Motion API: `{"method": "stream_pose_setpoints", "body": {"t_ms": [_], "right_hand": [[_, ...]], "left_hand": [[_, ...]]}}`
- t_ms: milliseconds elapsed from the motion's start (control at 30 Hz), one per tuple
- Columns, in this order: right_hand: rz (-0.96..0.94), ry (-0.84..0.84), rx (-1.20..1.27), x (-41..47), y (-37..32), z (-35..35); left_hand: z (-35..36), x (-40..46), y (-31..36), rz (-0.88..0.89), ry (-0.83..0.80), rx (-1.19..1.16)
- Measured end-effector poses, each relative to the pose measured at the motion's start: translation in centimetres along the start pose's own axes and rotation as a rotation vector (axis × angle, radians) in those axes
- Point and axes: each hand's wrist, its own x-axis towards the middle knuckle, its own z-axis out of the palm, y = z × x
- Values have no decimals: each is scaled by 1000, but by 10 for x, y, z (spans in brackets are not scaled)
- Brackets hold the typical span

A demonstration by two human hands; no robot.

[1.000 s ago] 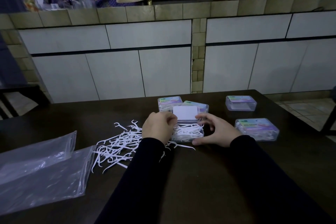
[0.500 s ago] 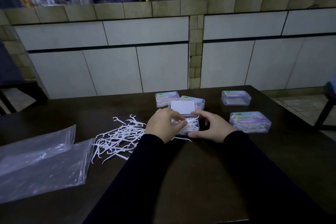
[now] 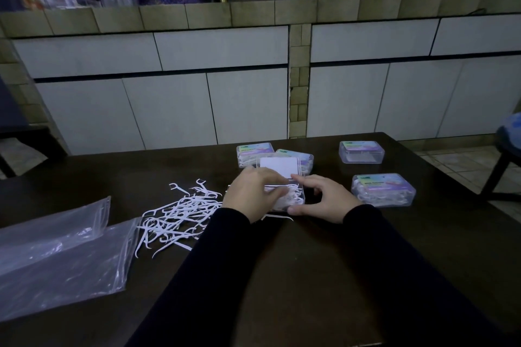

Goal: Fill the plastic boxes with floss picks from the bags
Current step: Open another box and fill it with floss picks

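The left hand (image 3: 251,194) lies on top of the open box (image 3: 293,200), its fingers bent down onto the white floss picks inside, pressing them in; I cannot tell if it pinches any. The right hand (image 3: 321,197) is just on the other side, finger and thumb curled round the box's right end to keep it from sliding. So the box sits right between the two hands, its long side running left to right; its lid (image 3: 279,167) stands up at the back, away from the person, white and flat. The box is clear, hard and smooth plastic; the picks in it are thin, white and bendy, and they look piled high, so the lid may not shut until they lie flat.

To the left of the left hand, touching close, is a loose heap of floss picks (image 3: 180,214) on the dark table (image 3: 310,276); the left hand is the nearer one for getting more. Further left lie two soft, clear, shiny bags (image 3: 56,248), flat and seemingly empty.

Behind the lid are two shut boxes (image 3: 255,153) with coloured labels; to the right of the right hand is another shut box (image 3: 383,190), and one more (image 3: 361,151) behind that; all seem to hold picks.
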Motion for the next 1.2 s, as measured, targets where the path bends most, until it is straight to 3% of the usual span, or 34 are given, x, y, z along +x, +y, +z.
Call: {"method": "stream_pose_setpoints", "body": {"t_ms": [100, 233, 1200], "right_hand": [[-5, 10, -8, -1, -2, 0], [-6, 21, -12, 0, 0, 1], [32, 25, -92, -1, -1, 3]], "left_hand": [[-13, -3, -13, -73, 26, -23], [-14, -9, -25, -186, -61, -118], [-16, -16, -13, -280, 43, -240]]}}
